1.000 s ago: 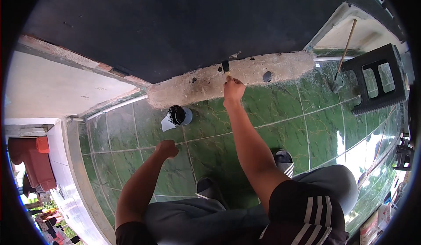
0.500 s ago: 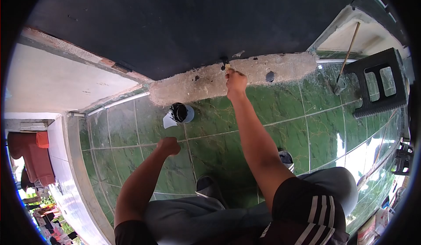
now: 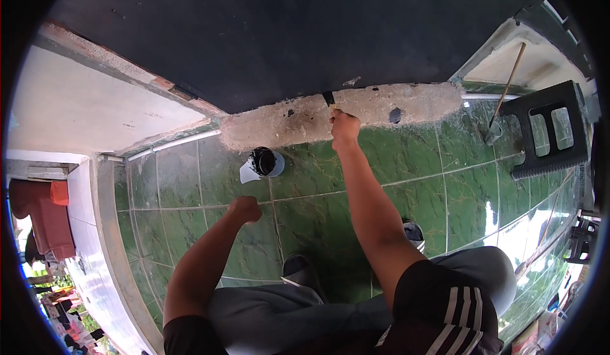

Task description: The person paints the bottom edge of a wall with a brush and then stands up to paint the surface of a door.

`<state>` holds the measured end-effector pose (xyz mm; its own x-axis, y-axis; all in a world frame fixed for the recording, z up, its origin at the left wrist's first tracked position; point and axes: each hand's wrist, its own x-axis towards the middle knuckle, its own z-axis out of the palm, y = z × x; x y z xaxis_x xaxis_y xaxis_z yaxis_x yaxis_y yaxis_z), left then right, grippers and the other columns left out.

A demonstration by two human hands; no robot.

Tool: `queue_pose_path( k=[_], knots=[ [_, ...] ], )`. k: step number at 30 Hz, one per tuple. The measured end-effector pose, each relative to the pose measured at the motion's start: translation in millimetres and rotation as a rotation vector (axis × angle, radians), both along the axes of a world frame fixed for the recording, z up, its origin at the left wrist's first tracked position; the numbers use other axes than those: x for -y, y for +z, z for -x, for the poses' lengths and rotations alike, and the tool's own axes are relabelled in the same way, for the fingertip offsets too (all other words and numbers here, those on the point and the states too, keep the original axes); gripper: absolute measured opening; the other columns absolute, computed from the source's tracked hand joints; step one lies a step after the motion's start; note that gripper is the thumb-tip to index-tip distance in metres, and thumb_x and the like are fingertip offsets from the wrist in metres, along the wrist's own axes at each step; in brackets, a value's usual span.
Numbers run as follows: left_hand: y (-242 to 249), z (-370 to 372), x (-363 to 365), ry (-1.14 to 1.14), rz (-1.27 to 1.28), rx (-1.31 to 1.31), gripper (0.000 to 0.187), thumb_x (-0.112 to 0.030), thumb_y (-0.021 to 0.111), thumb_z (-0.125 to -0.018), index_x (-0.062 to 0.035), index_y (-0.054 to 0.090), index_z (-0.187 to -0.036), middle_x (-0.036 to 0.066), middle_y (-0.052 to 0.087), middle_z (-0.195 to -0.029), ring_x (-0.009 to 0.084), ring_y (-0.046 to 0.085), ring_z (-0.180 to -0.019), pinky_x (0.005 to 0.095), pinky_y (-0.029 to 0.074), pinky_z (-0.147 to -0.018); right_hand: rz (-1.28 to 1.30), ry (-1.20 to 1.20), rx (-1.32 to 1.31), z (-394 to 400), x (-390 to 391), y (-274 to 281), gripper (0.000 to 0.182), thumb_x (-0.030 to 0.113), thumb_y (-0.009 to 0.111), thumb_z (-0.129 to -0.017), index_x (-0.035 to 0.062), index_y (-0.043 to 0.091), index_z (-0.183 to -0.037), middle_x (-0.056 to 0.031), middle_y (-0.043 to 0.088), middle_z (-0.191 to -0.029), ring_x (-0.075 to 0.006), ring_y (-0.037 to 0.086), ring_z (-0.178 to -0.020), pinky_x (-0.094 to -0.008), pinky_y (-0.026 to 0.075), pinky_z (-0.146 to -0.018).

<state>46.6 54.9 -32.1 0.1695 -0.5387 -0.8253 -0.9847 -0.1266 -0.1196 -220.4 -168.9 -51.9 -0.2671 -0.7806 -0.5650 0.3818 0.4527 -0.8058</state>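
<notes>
My right hand (image 3: 345, 127) is closed around a small paintbrush (image 3: 332, 106), mostly hidden by the fingers. A strip of black paint lies at the brush tip, where the bare, rough plaster band (image 3: 267, 126) meets the black wall (image 3: 286, 37). My left hand (image 3: 244, 210) is curled into a fist over the green tiles, with nothing showing in it. Just beyond it, a cut white plastic container (image 3: 251, 172) stands on the floor with black paint (image 3: 262, 161) inside and on its rim.
A black plastic stool (image 3: 540, 126) lies on its side at the right. Beside it, a long-handled tool (image 3: 507, 88) leans against the wall. White pipes (image 3: 171, 145) run along the wall's base. My shoes (image 3: 302, 272) rest on green tiles (image 3: 311, 218). A reddish sofa (image 3: 47, 218) shows far left.
My right hand has drawn slightly down from the black wall's edge. A dark strip now shows above the fingers on the plaster. The view has shifted a little; my left fist stays put.
</notes>
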Motion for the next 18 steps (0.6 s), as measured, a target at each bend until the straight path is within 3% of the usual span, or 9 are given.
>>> queue_pose_path(
  k=[2, 5, 8, 11, 14, 17, 18],
  knots=[
    [3, 3, 3, 0.034, -0.002, 0.007, 0.033, -0.014, 0.064, -0.070, -0.0025, 0.074, -0.099, 0.023, 0.070, -0.108, 0.0416, 0.067, -0.105, 0.0479, 0.054, -0.088, 0.030, 0.007, 0.039, -4, 5, 3, 0.015, 0.016, 0.066, -0.084, 0.0016, 0.068, -0.084, -0.0052, 0.061, -0.069, -0.0112, 0.041, -0.048, -0.0303, 0.029, -0.045],
    [10, 7, 2, 0.062, -0.012, -0.013, 0.034, -0.014, 0.063, -0.071, -0.0024, 0.073, -0.101, 0.023, 0.070, -0.109, 0.0415, 0.067, -0.105, 0.0476, 0.054, -0.088, 0.118, 0.031, 0.066, 6, 6, 17, 0.015, 0.016, 0.066, -0.083, 0.0011, 0.069, -0.083, -0.0051, 0.061, -0.069, -0.0121, 0.041, -0.048, -0.0313, 0.029, -0.045],
    [-5, -2, -6, 0.060, 0.073, -0.015, 0.033, -0.015, 0.063, -0.072, -0.0027, 0.074, -0.100, 0.023, 0.070, -0.109, 0.0410, 0.067, -0.105, 0.0477, 0.054, -0.088, 0.019, 0.034, -0.063, 4, 1, 6, 0.014, 0.015, 0.065, -0.083, 0.0011, 0.068, -0.081, -0.0048, 0.061, -0.068, -0.0116, 0.041, -0.047, -0.0307, 0.029, -0.045],
    [11, 8, 4, 0.057, 0.014, 0.002, 0.033, -0.015, 0.062, -0.073, -0.0032, 0.074, -0.102, 0.022, 0.070, -0.109, 0.0407, 0.067, -0.105, 0.0474, 0.054, -0.088, -0.008, 0.059, -0.025, -8, 1, 3, 0.014, 0.014, 0.065, -0.083, 0.0009, 0.068, -0.081, -0.0051, 0.061, -0.068, -0.0115, 0.040, -0.047, -0.0302, 0.028, -0.045],
    [20, 15, 4, 0.062, 0.031, -0.017, 0.033, -0.015, 0.061, -0.074, -0.0036, 0.074, -0.102, 0.022, 0.070, -0.109, 0.0401, 0.067, -0.105, 0.0473, 0.055, -0.087, 0.118, 0.083, 0.035, 2, -4, 25, 0.012, 0.013, 0.064, -0.083, 0.0009, 0.068, -0.081, -0.0059, 0.062, -0.068, -0.0123, 0.043, -0.047, -0.0309, 0.029, -0.045],
    [18, 13, 2, 0.049, 0.014, 0.005, 0.032, -0.015, 0.060, -0.075, -0.0036, 0.074, -0.102, 0.023, 0.070, -0.108, 0.0401, 0.067, -0.104, 0.0468, 0.055, -0.087, 0.005, 0.071, 0.003, 6, -18, 24, 0.018, 0.012, 0.063, -0.084, -0.0044, 0.067, -0.078, -0.0088, 0.063, -0.067, -0.0189, 0.055, -0.060, -0.0356, 0.039, -0.056],
    [16, 11, 3, 0.053, 0.017, 0.001, 0.033, -0.015, 0.060, -0.075, -0.0037, 0.074, -0.102, 0.023, 0.070, -0.108, 0.0398, 0.067, -0.104, 0.0466, 0.055, -0.087, 0.004, 0.044, -0.022, 2, -15, 17, 0.016, 0.012, 0.063, -0.084, -0.0028, 0.067, -0.080, -0.0080, 0.063, -0.068, -0.0165, 0.051, -0.055, -0.0341, 0.036, -0.053]
  ],
)
